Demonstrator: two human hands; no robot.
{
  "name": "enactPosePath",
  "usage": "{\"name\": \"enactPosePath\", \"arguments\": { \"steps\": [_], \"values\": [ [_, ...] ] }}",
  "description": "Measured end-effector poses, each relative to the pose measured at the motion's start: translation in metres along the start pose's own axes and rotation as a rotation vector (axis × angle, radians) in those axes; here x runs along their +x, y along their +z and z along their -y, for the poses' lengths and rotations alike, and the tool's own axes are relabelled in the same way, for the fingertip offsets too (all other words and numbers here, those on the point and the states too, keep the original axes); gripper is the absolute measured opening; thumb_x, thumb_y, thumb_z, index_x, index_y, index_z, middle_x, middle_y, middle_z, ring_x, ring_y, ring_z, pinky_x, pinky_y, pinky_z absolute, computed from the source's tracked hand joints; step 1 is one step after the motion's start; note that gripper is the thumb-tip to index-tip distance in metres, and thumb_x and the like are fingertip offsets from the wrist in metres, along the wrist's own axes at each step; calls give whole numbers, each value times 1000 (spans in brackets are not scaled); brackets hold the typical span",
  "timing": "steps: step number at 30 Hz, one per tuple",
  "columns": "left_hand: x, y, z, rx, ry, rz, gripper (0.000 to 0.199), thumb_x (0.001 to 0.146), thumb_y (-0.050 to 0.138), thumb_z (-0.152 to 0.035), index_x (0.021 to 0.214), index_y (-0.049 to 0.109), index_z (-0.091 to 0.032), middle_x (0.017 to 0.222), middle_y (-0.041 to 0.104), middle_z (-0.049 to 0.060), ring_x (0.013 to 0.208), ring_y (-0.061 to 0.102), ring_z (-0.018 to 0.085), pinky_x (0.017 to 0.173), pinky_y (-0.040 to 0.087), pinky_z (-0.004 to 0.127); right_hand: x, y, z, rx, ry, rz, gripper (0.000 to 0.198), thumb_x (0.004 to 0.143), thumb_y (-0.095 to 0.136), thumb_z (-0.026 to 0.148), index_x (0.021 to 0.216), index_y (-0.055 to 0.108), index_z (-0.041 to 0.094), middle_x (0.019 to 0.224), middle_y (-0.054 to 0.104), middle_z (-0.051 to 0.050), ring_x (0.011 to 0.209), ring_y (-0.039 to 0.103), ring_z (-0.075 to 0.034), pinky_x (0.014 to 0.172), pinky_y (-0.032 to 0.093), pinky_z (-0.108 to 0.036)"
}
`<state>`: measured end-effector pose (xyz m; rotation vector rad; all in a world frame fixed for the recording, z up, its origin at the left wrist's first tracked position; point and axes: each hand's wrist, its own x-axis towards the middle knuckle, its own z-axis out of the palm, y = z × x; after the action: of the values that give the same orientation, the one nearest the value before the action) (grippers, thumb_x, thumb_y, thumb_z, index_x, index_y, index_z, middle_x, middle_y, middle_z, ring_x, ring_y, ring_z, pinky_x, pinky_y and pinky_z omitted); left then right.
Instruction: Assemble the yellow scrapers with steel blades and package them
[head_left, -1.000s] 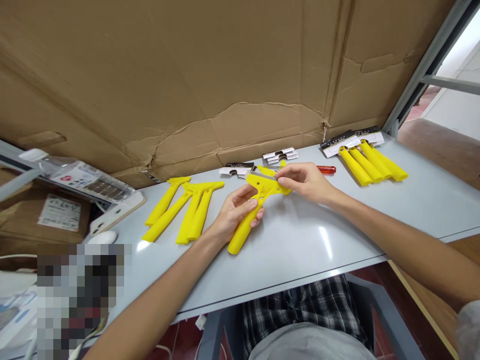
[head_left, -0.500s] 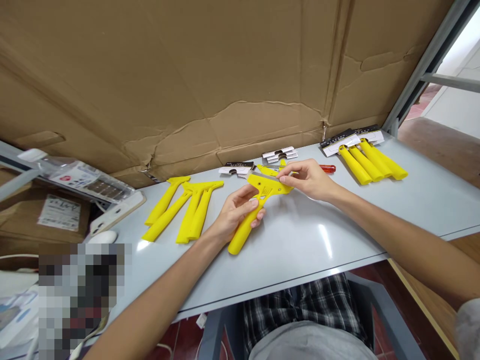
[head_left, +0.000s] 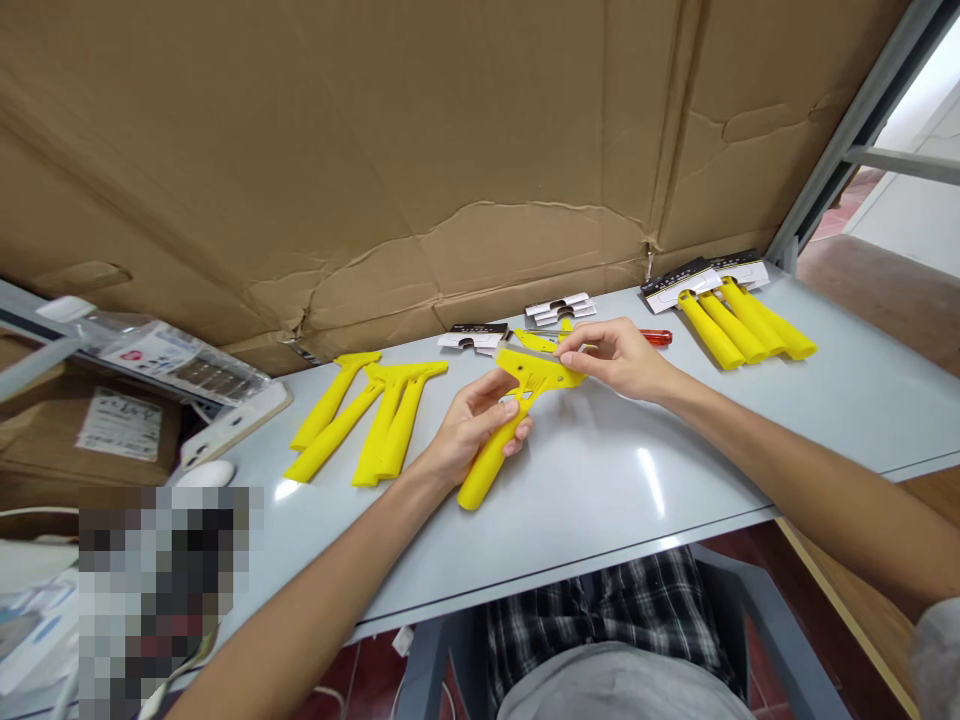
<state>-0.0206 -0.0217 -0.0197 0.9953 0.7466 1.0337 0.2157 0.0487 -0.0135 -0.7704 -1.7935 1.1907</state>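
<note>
My left hand [head_left: 478, 425] is wrapped around the handle of a yellow scraper [head_left: 487, 468], which tilts with its wide head up. Along the top edge of that head lies a thin pale blade strip [head_left: 525, 355]. My right hand [head_left: 615, 358] pinches at the right end of the strip, thumb and forefinger together; its other fingers are partly hidden. Left of my hands, several yellow scraper handles [head_left: 319, 418] lie side by side on the table. Behind the held scraper are small yellow pieces [head_left: 529, 341] and a red-handled tool [head_left: 656, 338], partly covered by my right hand.
Carded yellow handles [head_left: 720, 335] lie at the right back of the grey table [head_left: 840, 410]. Folded cards [head_left: 559, 308] rest by the cardboard wall [head_left: 480, 150]. At left are a power strip [head_left: 236, 425], a clear plastic bottle [head_left: 150, 345] and a white mouse [head_left: 204, 474].
Almost nothing differs. The scraper and both hands have shifted very slightly, with the same hold on it.
</note>
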Motion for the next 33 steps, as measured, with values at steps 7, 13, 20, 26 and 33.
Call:
{"name": "enactPosePath", "arguments": {
  "steps": [7, 13, 20, 26, 33],
  "values": [
    [2, -3, -6, -3, 52, -60, 40, 76, 88, -24, 112, 71, -23, 115, 67, 7, 62, 63, 9, 42, 43, 19, 7, -14, -6, -172, -54, -131, 38, 93, 64, 51, 105, 79, 18, 108, 73, -9, 91, 65, -16, 74, 51, -28],
    [7, -10, -8, -25, 90, -100, 35, 77, 87, -22, 108, 71, -25, 113, 65, 4, 63, 64, 9, 42, 44, 19, 13, -48, -22, -724, -105, -61, 16, 79, 67, 18, 88, 81, 19, 87, 71, -7, 73, 56, -15, 74, 43, -31],
    [9, -9, -5, -23, 94, -135, 42, 76, 88, -22, 114, 70, -23, 127, 62, 9, 64, 64, 9, 44, 44, 20, 7, -62, -37, -638, -10, 67, 8, 71, 83, 27, 75, 78, 21, 70, 65, -6, 72, 56, -17, 71, 39, -31],
    [9, -9, -3, -29, 77, -151, 47, 72, 91, -23, 112, 67, -23, 124, 61, 9, 64, 65, 11, 43, 44, 20, 7, -53, -34, -836, 77, 83, 12, 80, 77, 32, 80, 78, 20, 76, 66, -10, 83, 62, -21, 74, 42, -30],
    [6, -2, -4, -27, 56, -152, 46, 73, 91, -22, 112, 66, -22, 119, 60, 7, 63, 64, 11, 43, 43, 20, 8, -55, -15, -1085, 140, 148, 17, 90, 66, 28, 91, 78, 17, 89, 71, -12, 93, 64, -23, 79, 42, -29]
  ]
}}
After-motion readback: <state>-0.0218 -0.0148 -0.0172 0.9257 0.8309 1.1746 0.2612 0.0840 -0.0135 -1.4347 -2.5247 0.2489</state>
